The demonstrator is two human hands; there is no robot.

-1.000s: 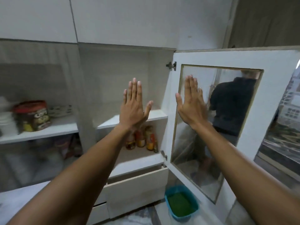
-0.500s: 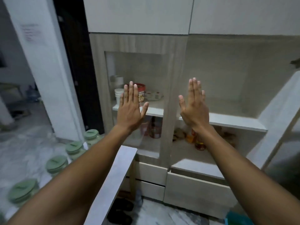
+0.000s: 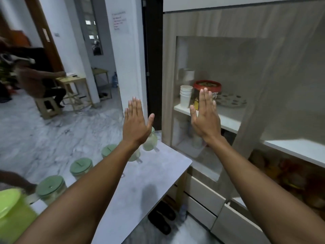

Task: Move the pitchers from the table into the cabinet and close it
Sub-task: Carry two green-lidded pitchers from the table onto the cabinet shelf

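Several clear pitchers with green lids [image 3: 81,167] stand in a row along the left edge of the grey table [image 3: 154,175]. One of them [image 3: 151,143] is partly hidden behind my left wrist. My left hand [image 3: 136,123] is raised flat above the table, fingers straight, holding nothing. My right hand [image 3: 205,114] is raised flat in front of the cabinet's [image 3: 246,67] glass panel, also empty. The cabinet's open right section shows a bare white shelf [image 3: 295,150].
A lime-green plastic vessel [image 3: 12,210] sits at the bottom left corner. Behind the glass are stacked cups [image 3: 185,95] and a red tub [image 3: 211,87]. Dark slippers [image 3: 161,219] lie under the table. A seated person [image 3: 40,81] is at far left.
The view has swung left from the open cabinet door to the table with the pitchers. Both hands stay raised flat and empty.
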